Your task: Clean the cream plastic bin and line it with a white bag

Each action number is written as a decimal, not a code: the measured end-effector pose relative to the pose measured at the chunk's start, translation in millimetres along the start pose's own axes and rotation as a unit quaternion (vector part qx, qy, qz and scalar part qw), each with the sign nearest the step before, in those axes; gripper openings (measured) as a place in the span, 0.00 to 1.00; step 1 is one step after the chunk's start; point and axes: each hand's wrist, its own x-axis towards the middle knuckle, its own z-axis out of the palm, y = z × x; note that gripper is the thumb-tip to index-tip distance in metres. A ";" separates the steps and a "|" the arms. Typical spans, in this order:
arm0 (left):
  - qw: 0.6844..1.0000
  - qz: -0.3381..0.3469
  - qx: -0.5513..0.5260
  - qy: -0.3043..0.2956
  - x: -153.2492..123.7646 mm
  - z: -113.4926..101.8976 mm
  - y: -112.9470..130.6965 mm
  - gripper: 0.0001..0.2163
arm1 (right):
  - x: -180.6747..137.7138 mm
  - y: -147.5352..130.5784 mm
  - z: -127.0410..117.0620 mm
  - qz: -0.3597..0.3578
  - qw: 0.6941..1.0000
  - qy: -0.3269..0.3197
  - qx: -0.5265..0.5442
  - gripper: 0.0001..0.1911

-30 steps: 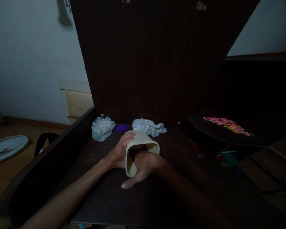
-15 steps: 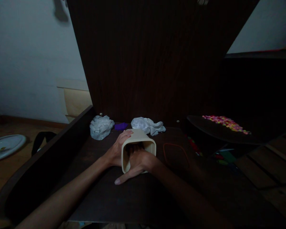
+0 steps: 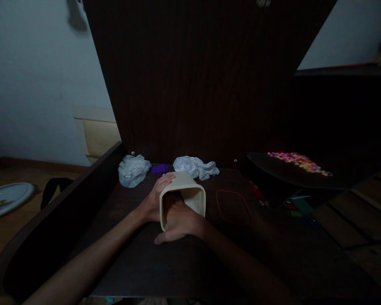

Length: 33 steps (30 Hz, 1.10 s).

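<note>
A cream plastic container [image 3: 200,195] lies on its side on the dark wooden surface, its wide opening facing me. My left hand [image 3: 155,197] is wrapped round its left outer wall, fingers over the upper edge. My right hand [image 3: 179,219] reaches into the opening with its fingers stretched out along the left inner side. The thumb stays outside, spread below the rim. Shadow hides the right fingertips, and nothing shows in that hand. To the right of the container lies a thin reddish-brown rounded frame [image 3: 217,205].
Behind the container are a crumpled grey plastic bag [image 3: 133,170], a purple piece [image 3: 159,169] and a white crumpled bag [image 3: 193,167]. Small colourful pieces [image 3: 300,162] lie on a dark shelf at right. A raised side board [image 3: 60,207] borders the left.
My right hand has shifted to the left inside the container, and its thumb has drawn in closer to the rim. The left hand keeps its hold. The view has shifted slightly.
</note>
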 end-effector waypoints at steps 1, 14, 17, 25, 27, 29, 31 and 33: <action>1.000 0.000 -0.001 0.001 -0.3 0.3 -0.7 0.47 | 0.2 1.4 1.9 -0.011 1.000 0.008 0.008 0.56; 1.000 -0.026 -0.002 0.006 0.3 -1.8 -1.0 0.43 | -36.3 -22.1 -4.0 -0.031 0.999 0.018 0.025 0.65; 0.999 -0.036 -0.011 0.007 0.7 -2.9 -0.7 0.44 | -50.8 -32.3 -6.5 -0.022 0.999 0.003 0.024 0.66; 0.999 -0.048 -0.008 -0.022 0.3 -6.2 -1.2 0.47 | -63.0 -30.4 22.4 -0.032 0.997 0.075 0.012 0.63; 0.999 -0.038 -0.009 -0.023 0.5 -5.8 -1.7 0.51 | -63.1 -25.7 31.9 -0.008 0.997 0.071 -0.006 0.62; 0.999 -0.032 -0.006 -0.021 0.7 -5.3 -2.5 0.53 | -64.6 -21.8 36.3 -0.002 0.998 0.059 -0.016 0.60; 0.999 -0.031 -0.010 -0.026 1.1 -5.3 -3.1 0.54 | -66.7 -19.6 35.0 0.004 0.999 0.041 -0.015 0.57; 0.999 -0.031 -0.016 -0.031 1.6 -5.7 -3.4 0.57 | -67.7 -19.4 30.0 0.037 0.999 0.013 -0.009 0.54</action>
